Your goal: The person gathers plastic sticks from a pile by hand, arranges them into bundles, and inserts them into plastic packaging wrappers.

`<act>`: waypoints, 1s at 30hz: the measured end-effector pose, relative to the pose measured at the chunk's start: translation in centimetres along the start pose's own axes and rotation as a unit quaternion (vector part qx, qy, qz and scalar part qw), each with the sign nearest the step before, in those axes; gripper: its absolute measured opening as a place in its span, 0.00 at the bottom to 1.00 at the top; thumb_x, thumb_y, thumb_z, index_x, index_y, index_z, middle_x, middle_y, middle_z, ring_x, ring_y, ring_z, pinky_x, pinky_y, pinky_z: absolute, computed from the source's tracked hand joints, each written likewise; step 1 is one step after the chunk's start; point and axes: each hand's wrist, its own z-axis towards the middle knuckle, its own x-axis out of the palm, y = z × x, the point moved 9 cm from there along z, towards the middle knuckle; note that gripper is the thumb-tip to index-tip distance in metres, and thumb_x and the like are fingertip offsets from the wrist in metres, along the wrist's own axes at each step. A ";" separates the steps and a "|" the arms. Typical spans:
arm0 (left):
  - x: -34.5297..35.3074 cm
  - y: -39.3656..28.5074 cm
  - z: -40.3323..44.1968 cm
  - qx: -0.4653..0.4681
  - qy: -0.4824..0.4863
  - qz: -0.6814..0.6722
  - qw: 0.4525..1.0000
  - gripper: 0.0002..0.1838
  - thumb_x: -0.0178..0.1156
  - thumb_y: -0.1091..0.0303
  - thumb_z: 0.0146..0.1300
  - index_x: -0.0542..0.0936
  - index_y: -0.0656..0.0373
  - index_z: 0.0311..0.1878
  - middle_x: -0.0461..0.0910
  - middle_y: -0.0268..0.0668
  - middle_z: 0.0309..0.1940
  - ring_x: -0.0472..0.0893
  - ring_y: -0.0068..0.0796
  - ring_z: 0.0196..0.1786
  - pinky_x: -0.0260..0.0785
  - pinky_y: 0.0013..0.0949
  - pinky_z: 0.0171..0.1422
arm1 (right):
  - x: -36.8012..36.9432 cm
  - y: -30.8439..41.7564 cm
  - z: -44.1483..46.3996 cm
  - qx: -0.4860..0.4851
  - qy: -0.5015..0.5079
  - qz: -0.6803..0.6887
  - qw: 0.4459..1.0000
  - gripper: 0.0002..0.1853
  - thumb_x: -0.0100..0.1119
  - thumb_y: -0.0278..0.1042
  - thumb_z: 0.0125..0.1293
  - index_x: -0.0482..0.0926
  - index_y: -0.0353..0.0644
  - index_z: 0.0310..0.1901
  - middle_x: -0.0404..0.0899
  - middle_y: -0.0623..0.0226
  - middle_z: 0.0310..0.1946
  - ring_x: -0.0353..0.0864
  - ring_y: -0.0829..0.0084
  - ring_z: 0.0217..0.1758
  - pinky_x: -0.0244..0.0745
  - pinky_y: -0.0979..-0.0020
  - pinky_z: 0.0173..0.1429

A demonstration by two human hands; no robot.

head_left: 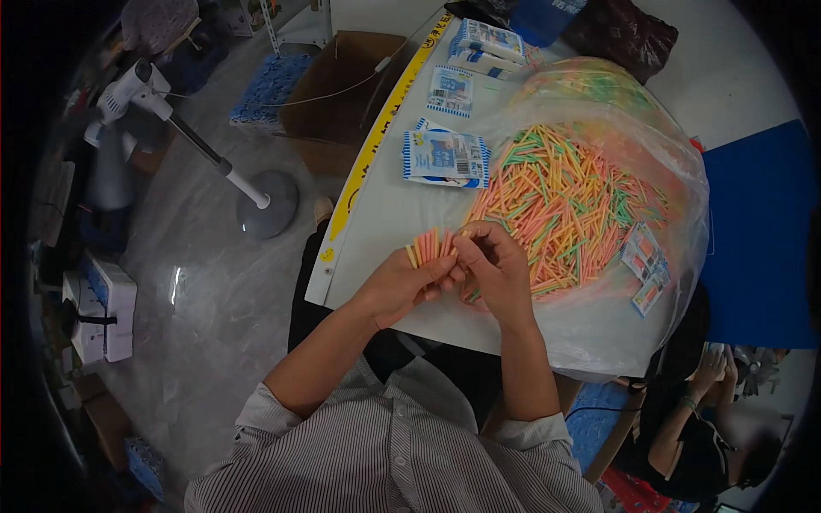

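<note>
My left hand is closed around a row of thin pink and yellow sticks, fanned side by side above the thumb. My right hand touches the right end of that row, thumb and fingers pinched together; a small yellow end shows at its fingertips. Just beyond it lies a large heap of short pink, yellow, orange and green sticks in an opened clear plastic bag. Small printed packets rest on the heap's right side.
Blue-and-white packets lie on the white table, with a stack of packets behind. A blue board is at right. A cardboard box and a round-based stand occupy the floor. Another person sits lower right.
</note>
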 end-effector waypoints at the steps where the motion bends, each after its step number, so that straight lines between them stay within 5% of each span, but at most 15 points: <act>1: -0.2 0.0 0.0 -0.002 -0.009 -0.015 1.000 0.07 0.50 0.65 0.61 0.71 0.57 0.38 0.72 0.29 0.28 0.70 0.15 0.28 0.60 0.16 0.27 | 0.0 0.3 0.0 -0.028 0.001 -0.005 1.000 0.05 0.52 0.26 0.59 0.70 0.37 0.35 0.71 0.72 0.21 0.70 0.87 0.22 0.63 0.87 0.20; 5: -0.6 0.1 0.1 0.019 -0.023 -0.043 0.999 0.06 0.51 0.67 0.60 0.71 0.57 0.38 0.71 0.28 0.27 0.69 0.14 0.28 0.58 0.14 0.27 | -0.1 1.1 0.3 -0.129 -0.023 -0.023 0.991 0.05 0.52 0.26 0.58 0.68 0.37 0.35 0.70 0.72 0.22 0.69 0.87 0.20 0.62 0.87 0.16; 14: -0.5 0.5 0.2 0.027 -0.008 0.003 1.000 0.07 0.51 0.64 0.61 0.72 0.57 0.36 0.70 0.27 0.25 0.67 0.12 0.26 0.57 0.15 0.25 | 0.2 0.1 0.2 -0.013 -0.017 -0.095 0.995 0.05 0.52 0.28 0.58 0.70 0.37 0.35 0.70 0.73 0.21 0.67 0.89 0.17 0.61 0.87 0.15; 21: 0.0 0.1 -0.1 0.001 0.043 -0.052 0.998 0.07 0.52 0.66 0.60 0.72 0.58 0.38 0.72 0.28 0.28 0.69 0.13 0.29 0.58 0.15 0.27 | 0.3 0.3 0.0 -0.081 0.001 -0.028 0.996 0.07 0.50 0.29 0.60 0.72 0.38 0.38 0.70 0.75 0.18 0.65 0.89 0.16 0.59 0.87 0.15; 30: 0.2 0.3 -0.2 0.004 0.027 -0.013 1.000 0.07 0.53 0.66 0.59 0.72 0.58 0.36 0.72 0.28 0.27 0.69 0.13 0.27 0.58 0.15 0.26 | 0.7 0.5 0.0 -0.091 -0.020 -0.123 0.988 0.07 0.54 0.27 0.57 0.74 0.38 0.37 0.70 0.75 0.21 0.66 0.90 0.16 0.56 0.87 0.13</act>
